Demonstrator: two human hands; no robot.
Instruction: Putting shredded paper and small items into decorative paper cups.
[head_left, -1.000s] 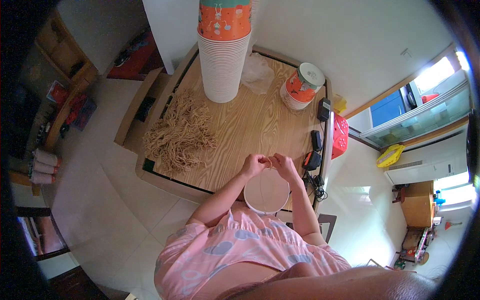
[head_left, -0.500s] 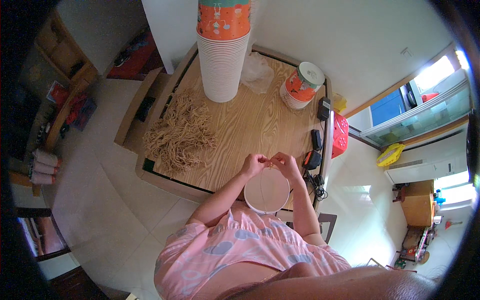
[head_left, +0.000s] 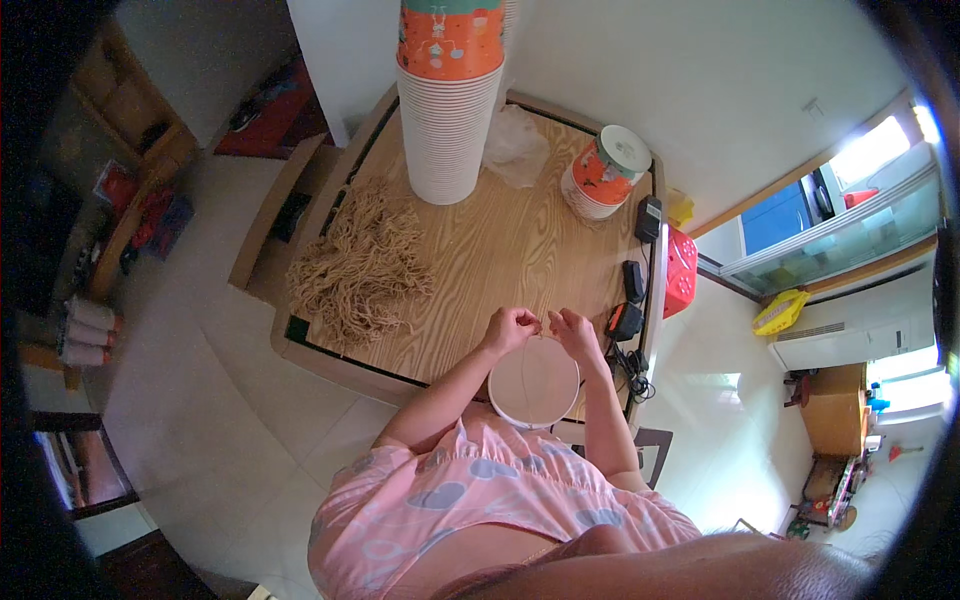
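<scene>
A round paper bucket [head_left: 545,385] with a white rim sits close to my body at the table's near edge. A thin cord runs across its pale face up to the far rim. There my left hand [head_left: 513,328] pinches a bit of tan cord between thumb and fingertips. Just to its right, with a small gap between them, my right hand [head_left: 575,333] is closed in a pinch on a cord end, which is hardly visible. A heap of loose tan cords [head_left: 362,265] lies on the table's left side.
On the wood-grain table [head_left: 500,260] stands a tall stack of paper buckets [head_left: 445,130]. A shorter orange bucket stack [head_left: 603,175] is at the far right, with a clear plastic bag [head_left: 515,147] between. Black adapters [head_left: 648,218] and cables [head_left: 632,373] line the right edge.
My hands, which met at the far rim, have parted slightly, the right one shifting a little to the right. The bucket stays in place.
</scene>
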